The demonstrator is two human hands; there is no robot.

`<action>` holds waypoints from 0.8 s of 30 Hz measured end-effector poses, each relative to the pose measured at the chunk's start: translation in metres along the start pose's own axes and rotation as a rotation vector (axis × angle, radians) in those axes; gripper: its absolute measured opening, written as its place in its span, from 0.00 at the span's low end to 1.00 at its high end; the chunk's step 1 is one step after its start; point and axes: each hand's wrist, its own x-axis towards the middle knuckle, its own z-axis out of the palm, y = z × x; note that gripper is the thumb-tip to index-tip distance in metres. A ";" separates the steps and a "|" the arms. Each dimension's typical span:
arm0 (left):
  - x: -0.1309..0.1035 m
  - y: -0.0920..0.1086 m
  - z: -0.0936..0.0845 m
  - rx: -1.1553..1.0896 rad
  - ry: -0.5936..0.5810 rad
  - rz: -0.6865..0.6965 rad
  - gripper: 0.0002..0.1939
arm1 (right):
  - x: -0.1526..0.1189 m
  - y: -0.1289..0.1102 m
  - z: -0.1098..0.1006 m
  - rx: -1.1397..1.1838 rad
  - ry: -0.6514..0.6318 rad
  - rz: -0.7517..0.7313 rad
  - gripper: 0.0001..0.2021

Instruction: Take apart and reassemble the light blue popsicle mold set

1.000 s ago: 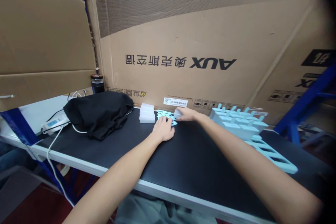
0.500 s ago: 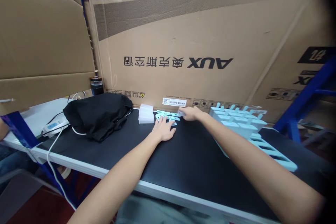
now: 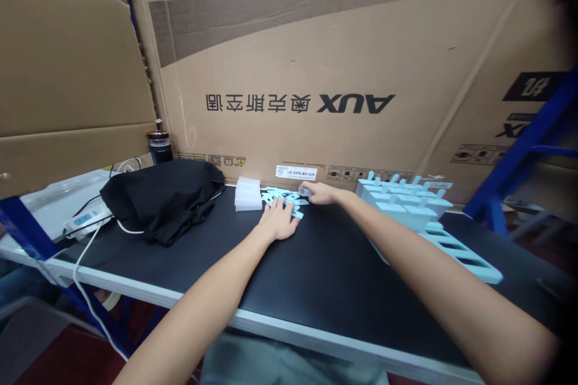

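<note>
A loose pile of light blue plastic popsicle sticks lies on the black tabletop near the cardboard. My left hand rests on its near side, palm down with fingers spread over some sticks. To the right of the pile, my right hand pinches a small translucent plastic piece, partly hidden by the fingers. Several frosted translucent plastic pieces stand in a row just left of the sticks. Farther right, a light blue popsicle mold has stick handles poking up from it.
A light blue slotted frame lies by the mold. Black cloth, a white power strip with cables and a dark jar are at the left. The large cardboard box walls off the back. Blue shelf posts flank the table.
The view has shifted slightly, so the scene sits a little further left. Sticks under my left fingers have spread somewhat. My right hand still holds the translucent piece beside the pile.
</note>
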 end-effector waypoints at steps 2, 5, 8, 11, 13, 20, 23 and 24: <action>0.000 0.000 0.000 -0.007 0.003 0.004 0.27 | -0.004 0.006 -0.001 -0.047 0.014 0.063 0.24; -0.001 0.001 -0.002 -0.012 -0.005 0.004 0.26 | -0.008 0.014 0.002 -0.103 0.033 0.149 0.27; -0.001 0.001 -0.003 -0.014 -0.007 0.021 0.25 | -0.007 0.019 0.007 -0.105 0.004 0.172 0.35; 0.000 0.001 -0.003 -0.019 -0.002 0.062 0.24 | -0.005 0.021 0.008 -0.110 -0.035 0.154 0.35; 0.000 0.000 -0.001 -0.018 -0.008 0.072 0.24 | -0.006 0.021 0.005 -0.125 -0.042 0.130 0.32; 0.000 0.001 -0.002 -0.023 -0.041 0.053 0.23 | -0.014 0.015 -0.004 -0.190 0.015 0.076 0.23; -0.001 0.000 -0.004 -0.033 -0.062 0.054 0.24 | -0.017 0.011 -0.003 -0.238 0.060 0.097 0.24; -0.001 0.000 -0.005 -0.036 -0.065 0.059 0.24 | -0.019 0.009 -0.003 -0.250 0.072 0.107 0.23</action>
